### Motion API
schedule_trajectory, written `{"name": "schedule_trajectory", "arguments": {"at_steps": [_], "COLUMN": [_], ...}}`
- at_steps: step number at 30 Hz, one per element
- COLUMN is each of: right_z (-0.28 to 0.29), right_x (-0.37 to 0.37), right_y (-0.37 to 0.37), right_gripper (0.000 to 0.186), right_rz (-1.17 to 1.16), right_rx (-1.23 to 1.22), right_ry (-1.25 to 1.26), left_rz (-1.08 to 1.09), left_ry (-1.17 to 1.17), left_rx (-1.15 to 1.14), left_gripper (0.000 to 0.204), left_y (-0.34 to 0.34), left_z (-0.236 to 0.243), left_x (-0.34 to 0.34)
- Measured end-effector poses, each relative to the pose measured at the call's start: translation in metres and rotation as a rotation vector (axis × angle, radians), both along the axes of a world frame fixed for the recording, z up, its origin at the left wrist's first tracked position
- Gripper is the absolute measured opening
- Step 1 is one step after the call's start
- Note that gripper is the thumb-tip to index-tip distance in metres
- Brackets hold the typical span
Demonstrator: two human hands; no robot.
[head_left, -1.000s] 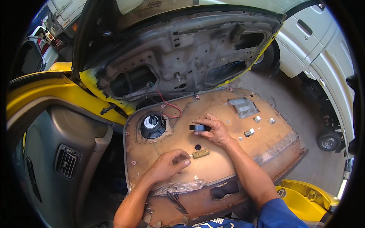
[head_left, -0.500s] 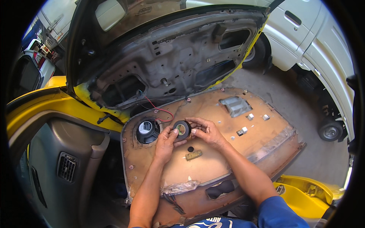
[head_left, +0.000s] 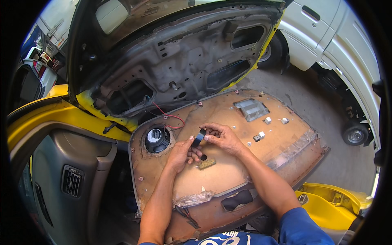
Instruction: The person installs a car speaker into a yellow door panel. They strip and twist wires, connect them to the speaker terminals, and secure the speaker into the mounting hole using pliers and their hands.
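A roll of black tape (head_left: 199, 138) is held up between my two hands, turned so that its outer edge shows. My left hand (head_left: 179, 154) grips its lower left side, thumb against the roll and fingers curled below. With thumb and fingertips my right hand (head_left: 224, 139) pinches its upper right side; whether a loose end of tape is in that pinch is hard to make out. Beneath both hands lies a brown door trim panel (head_left: 228, 163), back side up. A round black speaker (head_left: 157, 139) is set in it, left of my hands, with a red wire (head_left: 179, 121) running to the door.
Beyond the panel stands the open yellow car door (head_left: 179, 61) with its bare inner metal. The dashboard (head_left: 73, 163) is at left. White clips (head_left: 268, 120) and a small yellowish block (head_left: 207, 164) sit on the panel. A white vehicle (head_left: 326, 36) is parked at right.
The tape roll has turned from showing its face and centre hole to showing its edge. My left fingers have dropped lower and spread somewhat. The view has shifted slightly.
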State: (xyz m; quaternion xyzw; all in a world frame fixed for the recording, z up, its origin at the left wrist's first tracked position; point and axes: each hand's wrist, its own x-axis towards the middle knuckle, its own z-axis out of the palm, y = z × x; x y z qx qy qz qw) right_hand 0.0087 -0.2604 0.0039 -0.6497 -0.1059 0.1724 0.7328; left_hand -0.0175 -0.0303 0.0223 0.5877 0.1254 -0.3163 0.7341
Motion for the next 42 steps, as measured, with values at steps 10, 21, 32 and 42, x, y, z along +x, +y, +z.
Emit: {"name": "schedule_trajectory", "arguments": {"at_steps": [10, 21, 32, 42], "right_z": [-0.014, -0.010, -0.002, -0.002], "right_x": [0.004, 0.004, 0.003, 0.011], "right_y": [-0.003, -0.001, -0.004, -0.008], "right_gripper": [0.039, 0.035, 0.031, 0.037], "right_rz": [-0.077, -0.139, 0.043, 0.084], "right_rx": [0.079, -0.012, -0.166, -0.308], "right_ry": [0.107, 0.148, 0.100, -0.082], "left_rz": [0.276, 0.087, 0.074, 0.125], "left_ry": [-0.822, -1.087, -0.643, -0.679], "left_rx": [0.505, 0.591, 0.298, 0.330], "left_gripper": [0.019, 0.032, 0.022, 0.013], "left_y": [-0.010, -0.004, 0.008, 0.004], "left_z": [0.010, 0.017, -0.014, -0.015], "left_x": [-0.007, -0.010, -0.013, -0.014]}}
